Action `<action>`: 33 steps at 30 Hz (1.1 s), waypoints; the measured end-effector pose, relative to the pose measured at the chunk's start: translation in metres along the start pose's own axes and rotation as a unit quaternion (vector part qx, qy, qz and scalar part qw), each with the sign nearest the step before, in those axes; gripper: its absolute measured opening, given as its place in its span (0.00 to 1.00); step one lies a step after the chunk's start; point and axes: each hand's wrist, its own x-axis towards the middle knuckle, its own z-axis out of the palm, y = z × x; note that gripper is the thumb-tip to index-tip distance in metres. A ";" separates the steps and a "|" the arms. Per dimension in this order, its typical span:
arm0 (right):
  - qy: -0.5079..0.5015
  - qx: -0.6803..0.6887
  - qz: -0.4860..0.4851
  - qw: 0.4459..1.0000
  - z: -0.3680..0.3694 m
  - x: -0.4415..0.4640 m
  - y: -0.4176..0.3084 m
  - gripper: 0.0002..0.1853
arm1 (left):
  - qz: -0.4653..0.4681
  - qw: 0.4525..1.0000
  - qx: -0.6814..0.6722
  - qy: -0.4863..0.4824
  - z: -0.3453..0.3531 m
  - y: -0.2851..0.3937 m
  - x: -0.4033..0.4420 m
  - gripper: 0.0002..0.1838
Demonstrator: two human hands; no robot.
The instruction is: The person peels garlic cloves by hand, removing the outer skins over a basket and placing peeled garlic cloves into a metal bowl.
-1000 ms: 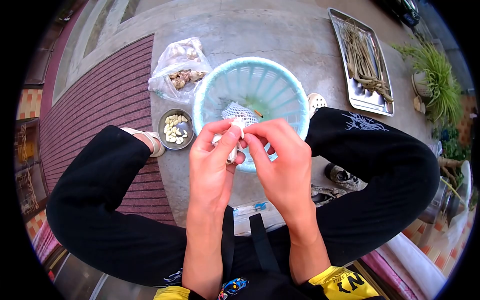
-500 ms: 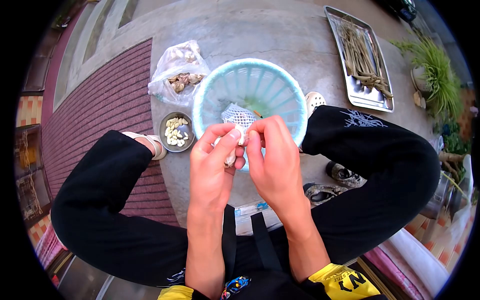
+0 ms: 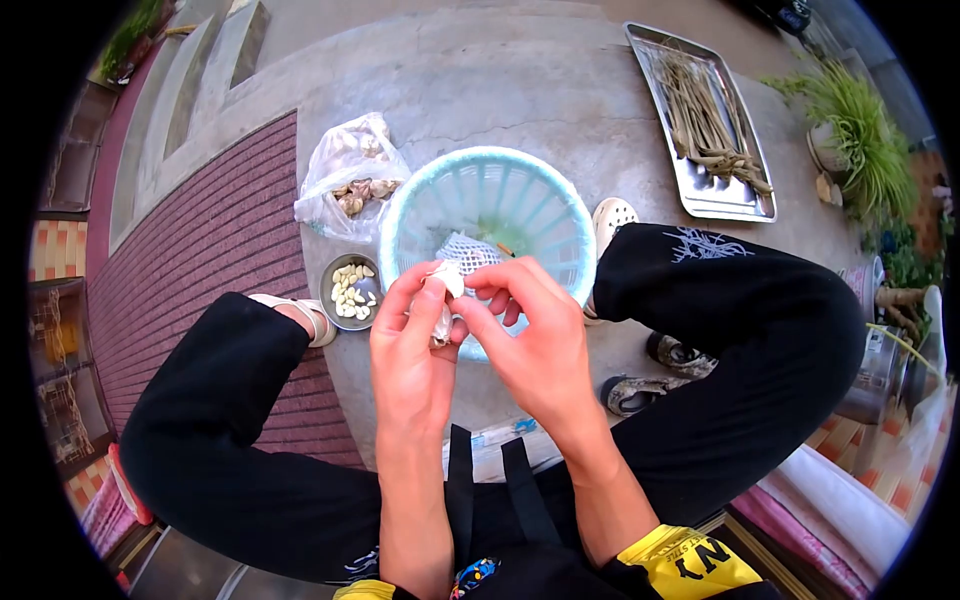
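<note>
My left hand (image 3: 412,335) is closed around garlic, with a white piece (image 3: 448,278) showing at its fingertips. A second papery part of the garlic (image 3: 441,325) shows lower, against the fingers. My right hand (image 3: 530,340) meets it from the right, its thumb and curled fingers at the edge of the garlic. Both hands are over the near rim of a light blue plastic basket (image 3: 390,215). Inside the basket lies white foam netting (image 3: 468,252). Left of the hands, a small metal bowl (image 3: 331,310) holds peeled garlic cloves (image 3: 350,290).
Beyond the bowl sits a clear plastic bag (image 3: 325,195) with garlic bulbs. A metal tray (image 3: 715,200) bears dried stalks at the upper right, near a potted plant (image 3: 850,130). Dark shoes (image 3: 640,392) lie beside my right leg. A ridged maroon mat (image 3: 220,240) covers the left floor.
My right thumb and index finger have parted from their tight pinch. The white garlic piece now shows more fully at my left fingertips. The whole view has shifted slightly.
</note>
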 end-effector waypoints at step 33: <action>-0.038 0.106 0.074 0.991 -0.010 -0.001 -0.004 0.07 | -0.026 0.998 0.043 -0.035 0.006 0.005 -0.006 0.06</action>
